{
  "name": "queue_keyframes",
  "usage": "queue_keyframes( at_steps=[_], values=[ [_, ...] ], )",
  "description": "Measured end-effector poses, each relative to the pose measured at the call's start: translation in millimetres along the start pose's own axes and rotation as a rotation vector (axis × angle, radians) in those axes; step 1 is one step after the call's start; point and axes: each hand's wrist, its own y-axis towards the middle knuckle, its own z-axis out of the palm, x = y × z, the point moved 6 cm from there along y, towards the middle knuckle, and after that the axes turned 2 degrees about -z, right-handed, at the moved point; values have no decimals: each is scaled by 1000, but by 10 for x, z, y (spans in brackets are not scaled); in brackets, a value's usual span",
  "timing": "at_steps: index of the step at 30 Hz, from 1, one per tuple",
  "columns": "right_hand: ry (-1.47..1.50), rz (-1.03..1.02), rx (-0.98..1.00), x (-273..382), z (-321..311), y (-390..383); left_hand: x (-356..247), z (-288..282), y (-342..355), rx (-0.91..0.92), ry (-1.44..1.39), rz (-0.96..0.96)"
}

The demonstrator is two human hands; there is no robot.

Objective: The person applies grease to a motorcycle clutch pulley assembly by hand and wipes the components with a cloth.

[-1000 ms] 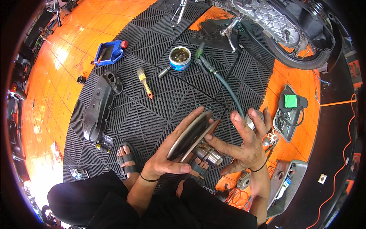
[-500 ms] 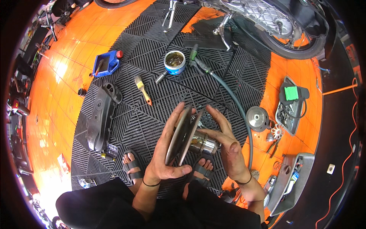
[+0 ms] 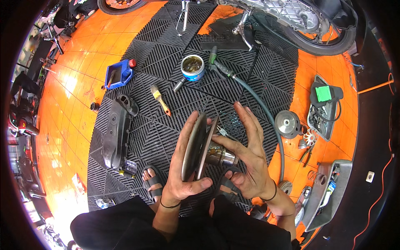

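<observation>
In the head view, the left hand [image 3: 180, 179] is closed around the edge of a pulley [image 3: 195, 150]. The thumb is on the near side and the long fingers go up along the wide, round plate. The pulley is in the middle, up above the mat [image 3: 166, 137]. It stands on its edge, with two plates side by side and a shiny tube [image 3: 223, 156] poking out to the right.

The right hand [image 3: 253, 162] is spread wide, just beside the tube. One finger reaches over the tube toward the thin plate. I cannot tell if the fingertip touches it.

Past the hands, a brush [image 3: 159, 100] lies on the mat. Near it is a blue and white tub [image 3: 192, 74] with dark goo in it. A green air gun [image 3: 221, 66] lies beside the tub, and its hose [image 3: 260, 102] bends down to the right.

On the left side are a long black cover [image 3: 116, 133] and a blue jug [image 3: 121, 74] with a cut side.

On the right, on the orange floor [image 3: 287, 96], are a round metal plate [image 3: 287, 124], a small fan [image 3: 309, 136], pliers [image 3: 307, 155] and a grey bin [image 3: 341, 179]. A motorbike [image 3: 287, 18] is at the top right.
</observation>
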Motion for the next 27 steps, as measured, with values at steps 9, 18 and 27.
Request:
queue_keyframes(
  at_steps=[9, 18, 27],
  values=[
    [-111, -52, 0, 100, 55, -25, -45, -21, 17, -26, 125, 71],
    [-140, -109, 75, 169, 168, -84, 112, -198, -103, -139, 21, -120],
    [416, -16, -71, -104, -83, 15, 56, -226, -69, -86, -86, -150]
  ],
)
